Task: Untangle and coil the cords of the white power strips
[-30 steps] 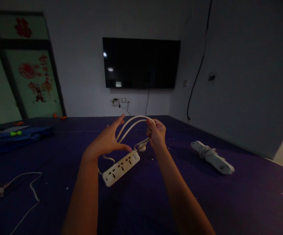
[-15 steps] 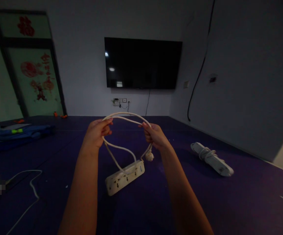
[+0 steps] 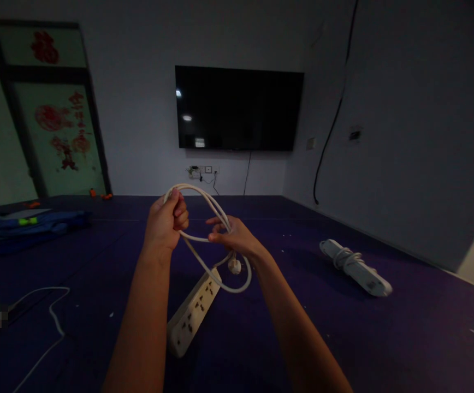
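A white power cord (image 3: 204, 194) is bent into loops between my hands. My left hand (image 3: 166, 222) is closed around the gathered loops, thumb on top. On the right, my right hand (image 3: 239, 238) has the cord between its thumb and fingers, with the fingertips somewhat apart. Below it hangs the white plug (image 3: 234, 266). The white power strip (image 3: 196, 314) that the cord belongs to lies slanted beneath my hands, sockets facing up, its near end toward me. A slack loop of cord droops past its far end.
A second white power strip (image 3: 355, 268), wrapped in its own cord, lies to the right on the purple floor (image 3: 270, 338). Another thin white cable (image 3: 59, 316) runs along the left. Blue cloth (image 3: 57, 221) lies farther back. A television (image 3: 239, 109) hangs on the wall.
My right hand has moved left and a little down, closer to my left hand, its fingers loosening. The power strip has swung to a steeper slant, and a loop of cord now droops lower right.
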`<state>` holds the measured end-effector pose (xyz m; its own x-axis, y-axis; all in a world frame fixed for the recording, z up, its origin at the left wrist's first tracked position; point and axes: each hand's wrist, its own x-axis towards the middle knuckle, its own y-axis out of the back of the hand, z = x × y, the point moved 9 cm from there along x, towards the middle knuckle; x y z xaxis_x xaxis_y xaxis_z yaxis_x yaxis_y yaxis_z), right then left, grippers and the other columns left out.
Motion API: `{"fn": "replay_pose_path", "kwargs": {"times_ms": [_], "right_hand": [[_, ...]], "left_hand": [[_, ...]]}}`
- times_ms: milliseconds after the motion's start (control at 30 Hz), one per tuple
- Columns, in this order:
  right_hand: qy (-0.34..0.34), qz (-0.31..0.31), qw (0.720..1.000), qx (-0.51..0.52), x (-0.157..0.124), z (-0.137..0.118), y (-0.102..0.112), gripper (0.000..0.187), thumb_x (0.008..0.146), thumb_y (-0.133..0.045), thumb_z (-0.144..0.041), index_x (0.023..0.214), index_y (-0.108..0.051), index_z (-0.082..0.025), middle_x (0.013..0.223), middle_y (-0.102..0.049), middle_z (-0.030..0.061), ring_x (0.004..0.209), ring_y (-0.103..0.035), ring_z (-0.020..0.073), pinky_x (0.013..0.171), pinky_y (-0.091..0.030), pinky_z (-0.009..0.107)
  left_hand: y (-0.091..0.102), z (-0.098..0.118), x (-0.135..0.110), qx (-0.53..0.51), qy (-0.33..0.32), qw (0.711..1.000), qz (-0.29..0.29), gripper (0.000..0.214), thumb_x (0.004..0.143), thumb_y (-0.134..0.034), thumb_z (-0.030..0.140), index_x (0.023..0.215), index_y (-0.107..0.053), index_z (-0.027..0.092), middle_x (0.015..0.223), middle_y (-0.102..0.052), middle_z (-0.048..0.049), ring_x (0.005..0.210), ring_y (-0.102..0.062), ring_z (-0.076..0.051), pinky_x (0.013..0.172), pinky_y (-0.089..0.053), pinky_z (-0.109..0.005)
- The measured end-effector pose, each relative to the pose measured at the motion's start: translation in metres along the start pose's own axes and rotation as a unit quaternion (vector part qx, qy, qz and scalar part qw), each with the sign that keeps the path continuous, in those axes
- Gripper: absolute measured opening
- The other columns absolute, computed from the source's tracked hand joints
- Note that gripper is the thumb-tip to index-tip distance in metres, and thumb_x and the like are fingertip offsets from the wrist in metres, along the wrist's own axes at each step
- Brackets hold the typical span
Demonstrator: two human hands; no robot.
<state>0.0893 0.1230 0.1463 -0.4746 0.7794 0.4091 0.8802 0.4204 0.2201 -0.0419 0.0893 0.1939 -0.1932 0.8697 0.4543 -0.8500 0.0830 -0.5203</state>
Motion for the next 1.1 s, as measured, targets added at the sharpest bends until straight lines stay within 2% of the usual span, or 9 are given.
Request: {"fn": "replay_pose_path", "kwargs": {"times_ms": [167,367,500,633,700,767,900,1000,1100], "right_hand": [[0.036,0.036,0.998,0.040,0.007,0.003,-0.009,0.055,0.048,-0.079,-0.040,0.090,-0.055,-0.015,0.073,-0.056,0.0000,0.060,-0.051,0.0098,0.052,-0.041,0.023],[0.070,-0.067,0.991,0.089,0.004,-0.005,-0.040,0.060,0.044,-0.082,-0.033,0.094,-0.051,-0.018,0.085,-0.059,0.0003,0.075,-0.058,0.0141,0.068,-0.048,0.027],[0.031,-0.083,0.994,0.072,0.002,0.001,-0.042,0.068,0.044,-0.082,-0.025,0.102,-0.046,-0.019,0.077,-0.059,-0.0030,0.063,-0.058,0.0117,0.056,-0.046,0.023],[-0.011,-0.045,0.999,0.016,0.004,0.011,-0.028,0.045,0.053,-0.076,-0.024,0.089,-0.051,-0.017,0.052,-0.051,-0.0093,0.042,-0.044,0.0059,0.041,-0.034,0.017],[-0.015,-0.030,0.999,0.012,0.006,0.011,-0.021,0.030,0.058,-0.070,-0.023,0.081,-0.052,-0.016,0.046,-0.047,-0.0104,0.038,-0.039,0.0042,0.039,-0.030,0.016],[-0.025,-0.025,0.999,0.009,0.006,0.012,-0.019,0.021,0.060,-0.065,-0.020,0.076,-0.053,-0.016,0.042,-0.043,-0.0111,0.035,-0.035,0.0036,0.036,-0.026,0.016],[-0.053,-0.004,0.998,0.021,0.006,0.017,-0.019,0.016,0.058,-0.055,-0.011,0.072,-0.050,-0.017,0.039,-0.038,-0.0123,0.031,-0.029,0.0031,0.032,-0.021,0.016],[-0.032,0.008,0.999,0.039,0.010,0.017,-0.023,0.019,0.054,-0.051,-0.007,0.070,-0.050,-0.017,0.041,-0.038,-0.0120,0.034,-0.031,0.0031,0.033,-0.022,0.016],[0.000,-0.006,0.998,0.059,0.012,0.016,-0.026,0.016,0.054,-0.053,-0.006,0.065,-0.049,-0.016,0.045,-0.042,-0.0104,0.038,-0.036,0.0036,0.037,-0.028,0.016]], "left_hand": [[-0.016,-0.016,0.000,-0.019,0.000,1.000,-0.017,0.030,0.083,-0.053,0.039,0.063,-0.046,0.018,0.044,-0.040,0.0066,0.028,-0.022,-0.001,0.029,-0.013,-0.015],[-0.019,-0.030,0.008,-0.081,-0.070,0.994,0.007,0.033,0.078,-0.059,0.042,0.059,-0.046,0.018,0.049,-0.043,0.0051,0.034,-0.028,-0.001,0.031,-0.022,-0.015],[-0.009,-0.039,0.016,-0.096,-0.073,0.992,0.025,0.032,0.077,-0.061,0.042,0.061,-0.049,0.017,0.057,-0.051,0.0024,0.046,-0.046,-0.004,0.043,-0.037,-0.015],[0.001,-0.047,0.021,-0.083,-0.050,0.994,0.043,0.025,0.074,-0.065,0.038,0.068,-0.055,0.016,0.074,-0.062,-0.0019,0.072,-0.060,-0.010,0.068,-0.048,-0.022],[-0.001,-0.052,0.021,-0.044,-0.018,0.999,0.016,0.022,0.071,-0.068,0.036,0.076,-0.059,0.016,0.082,-0.065,-0.0044,0.079,-0.062,-0.013,0.074,-0.048,-0.025],[-0.007,-0.061,0.017,0.029,0.041,0.998,-0.035,0.026,0.066,-0.072,0.031,0.084,-0.063,0.015,0.086,-0.067,-0.0066,0.078,-0.062,-0.014,0.070,-0.048,-0.025],[-0.018,-0.086,0.003,0.130,0.152,0.972,-0.126,0.023,0.061,-0.075,0.019,0.083,-0.069,0.013,0.079,-0.069,-0.0092,0.069,-0.063,-0.016,0.061,-0.046,-0.024],[-0.028,-0.093,-0.001,0.108,0.161,0.967,-0.166,0.009,0.068,-0.069,0.020,0.069,-0.069,0.011,0.073,-0.069,-0.0119,0.069,-0.063,-0.017,0.062,-0.047,-0.024],[-0.032,-0.087,0.002,0.090,0.129,0.976,-0.154,0.018,0.071,-0.066,0.022,0.057,-0.063,0.012,0.071,-0.069,-0.0109,0.064,-0.062,-0.014,0.062,-0.046,-0.023]]}}
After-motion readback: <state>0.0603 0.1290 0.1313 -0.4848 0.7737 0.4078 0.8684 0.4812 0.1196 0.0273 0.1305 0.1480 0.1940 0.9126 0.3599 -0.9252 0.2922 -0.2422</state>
